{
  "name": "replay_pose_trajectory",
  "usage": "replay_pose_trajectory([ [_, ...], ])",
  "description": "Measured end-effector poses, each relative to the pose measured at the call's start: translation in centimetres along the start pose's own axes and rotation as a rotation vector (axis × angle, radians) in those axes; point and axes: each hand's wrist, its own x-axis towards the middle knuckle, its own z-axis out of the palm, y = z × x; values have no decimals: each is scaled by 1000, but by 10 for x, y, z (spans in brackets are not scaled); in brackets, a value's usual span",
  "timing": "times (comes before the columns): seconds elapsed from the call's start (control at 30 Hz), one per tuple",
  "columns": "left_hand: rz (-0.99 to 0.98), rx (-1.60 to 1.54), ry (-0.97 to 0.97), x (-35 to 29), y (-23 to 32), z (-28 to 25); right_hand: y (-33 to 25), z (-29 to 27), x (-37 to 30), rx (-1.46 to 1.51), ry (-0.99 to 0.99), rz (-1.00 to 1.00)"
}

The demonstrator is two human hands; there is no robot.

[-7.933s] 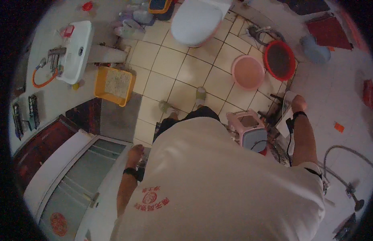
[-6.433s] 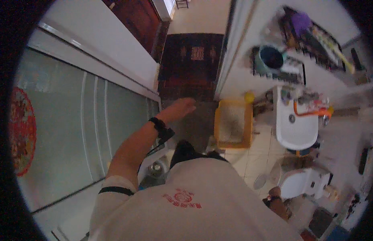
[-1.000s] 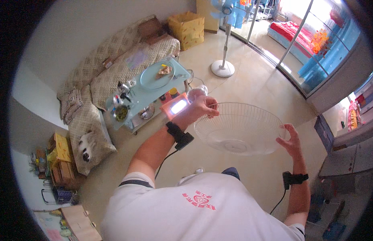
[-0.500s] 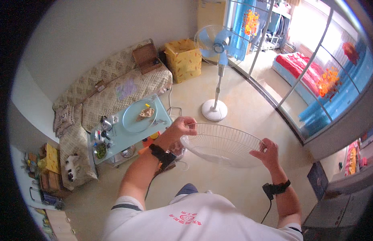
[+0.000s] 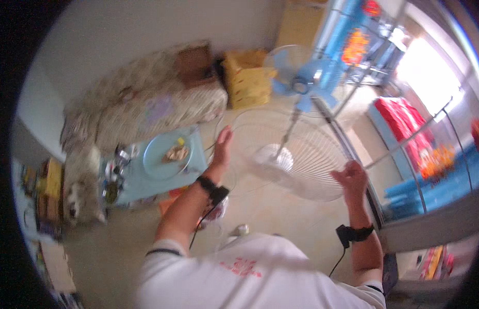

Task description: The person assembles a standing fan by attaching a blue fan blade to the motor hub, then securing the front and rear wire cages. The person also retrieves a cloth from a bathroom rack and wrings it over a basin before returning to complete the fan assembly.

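A round wire fan grille (image 5: 322,154) hangs in the air between my two hands, its open face tilted toward the standing fan. Its left part is smeared by motion. My left hand (image 5: 222,149) is at the left rim, fingers pointing up and pressed together, gripping the edge. On the right rim, my right hand (image 5: 351,176) has its fingers curled and its thumb against the wire. Beyond the grille stands the pedestal fan (image 5: 302,85), with bare blue blades. Its white round base (image 5: 274,156) shows through the wires.
To the left is a pale blue table (image 5: 131,188) with a glass disc and small items, before a patterned sofa (image 5: 115,110). A yellow box (image 5: 247,77) stands by the fan. Glass sliding doors (image 5: 376,159) run along the right, and a red-covered bed shows beyond.
The grille has been raised and turned more upright, closer to the fan. Both hands have gone up with it, and the left fingers now point upward. My view has swung, blurring the room.
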Motion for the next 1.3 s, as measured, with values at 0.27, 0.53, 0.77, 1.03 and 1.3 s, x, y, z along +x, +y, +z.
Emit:
replay_pose_trajectory([
  [0.27,-261,569,133,-8,-176,-22,80,60,101,-117,-125,-24],
  [0.53,-605,941,295,-95,-236,-130,137,144,152,-161,-383,56],
  [0.77,-626,1151,236,-51,-296,-193,170,224,192,-340,-528,-169],
  [1.03,-652,1422,256,64,-424,-280,231,308,187,-566,-585,40],
  [1.3,-669,1494,171,109,-454,-317,251,340,183,-471,-638,177],
])
